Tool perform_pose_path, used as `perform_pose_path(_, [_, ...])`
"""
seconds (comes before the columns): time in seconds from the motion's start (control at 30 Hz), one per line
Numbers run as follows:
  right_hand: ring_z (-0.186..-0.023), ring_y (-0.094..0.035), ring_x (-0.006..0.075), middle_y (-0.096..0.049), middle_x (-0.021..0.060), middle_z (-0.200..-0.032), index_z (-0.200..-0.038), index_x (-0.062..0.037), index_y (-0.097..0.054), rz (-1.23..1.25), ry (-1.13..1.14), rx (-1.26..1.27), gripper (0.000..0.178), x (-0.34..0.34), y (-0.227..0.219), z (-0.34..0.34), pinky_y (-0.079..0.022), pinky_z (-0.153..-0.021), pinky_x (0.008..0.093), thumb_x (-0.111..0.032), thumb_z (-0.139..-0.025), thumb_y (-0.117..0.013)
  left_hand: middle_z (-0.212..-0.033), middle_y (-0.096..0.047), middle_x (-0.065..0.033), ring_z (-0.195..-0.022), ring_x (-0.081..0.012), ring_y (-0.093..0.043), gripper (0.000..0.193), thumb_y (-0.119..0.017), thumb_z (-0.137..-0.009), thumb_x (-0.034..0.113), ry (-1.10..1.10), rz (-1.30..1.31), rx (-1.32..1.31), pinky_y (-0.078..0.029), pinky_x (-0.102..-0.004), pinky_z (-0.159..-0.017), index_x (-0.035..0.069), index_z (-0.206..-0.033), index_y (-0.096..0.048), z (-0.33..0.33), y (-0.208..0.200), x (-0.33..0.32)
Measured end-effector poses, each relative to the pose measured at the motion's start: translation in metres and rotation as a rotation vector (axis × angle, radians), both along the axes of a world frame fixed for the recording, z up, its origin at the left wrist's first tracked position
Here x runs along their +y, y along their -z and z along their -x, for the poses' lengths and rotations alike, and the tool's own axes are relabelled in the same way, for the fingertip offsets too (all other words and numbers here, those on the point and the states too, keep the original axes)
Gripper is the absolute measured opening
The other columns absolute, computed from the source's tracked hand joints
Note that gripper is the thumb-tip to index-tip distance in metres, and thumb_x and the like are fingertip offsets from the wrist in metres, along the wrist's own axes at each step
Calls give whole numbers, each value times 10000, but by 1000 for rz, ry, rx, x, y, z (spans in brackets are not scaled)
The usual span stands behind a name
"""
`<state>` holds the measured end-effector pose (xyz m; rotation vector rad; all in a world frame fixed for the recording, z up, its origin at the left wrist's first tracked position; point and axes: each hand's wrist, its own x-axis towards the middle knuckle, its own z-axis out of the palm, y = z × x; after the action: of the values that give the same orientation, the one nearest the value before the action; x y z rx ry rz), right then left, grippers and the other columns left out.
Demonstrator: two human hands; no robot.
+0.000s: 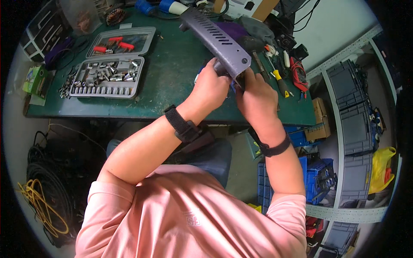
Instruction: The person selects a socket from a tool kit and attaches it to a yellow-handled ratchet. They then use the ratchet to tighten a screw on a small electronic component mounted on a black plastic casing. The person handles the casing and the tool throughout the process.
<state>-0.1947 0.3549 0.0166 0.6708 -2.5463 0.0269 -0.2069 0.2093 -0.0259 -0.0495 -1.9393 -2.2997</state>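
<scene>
A long grey metal housing point(217, 41) with rows of slots along its top is held up, tilted, above the green workbench. Its near end lies between my hands and its far end points away to the left. My left hand point(210, 89) is closed around the near end from the left, beside a dark knob-like part. On the right of that end, my right hand point(259, 95) is closed, its fingers curled at the housing's edge. A bit of blue shows between the hands. The fingertips and the underside of the housing are hidden.
An open grey socket set case point(140, 81) lies on the green workbench point(167, 77) at left. A yellow-handled screwdriver point(280, 81) and red-black pliers or leads point(299, 75) lie at right. Beyond the bench edge stands a shelf rack point(340, 172) with grey bins.
</scene>
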Motion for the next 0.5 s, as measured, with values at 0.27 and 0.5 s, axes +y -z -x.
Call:
perform_pose_path(0.27, [-757,-666,384,-605,192,-875,-1193,-70,-502,74,-38,-30,453,-5,-6,-3,-548,-621,470,-138,-786,-688,-1058,-673,-86,-950,-185,-655,212,-546,-918,21,61,-46,-143,-533,-310,-837,-10,-1121,-597,-10,5,-10])
perform_pose_path(0.5, [-766,-645,409,-619,187,-893,-1160,-98,-537,46,-23,-74,409,-11,-22,8,-530,-651,490,-134,-785,-698,-1085,-658,-102,-942,-204,-665,264,-491,-907,3,-13,-272,-148,-541,-329,-851,0,-1167,-541,-15,-13,-23])
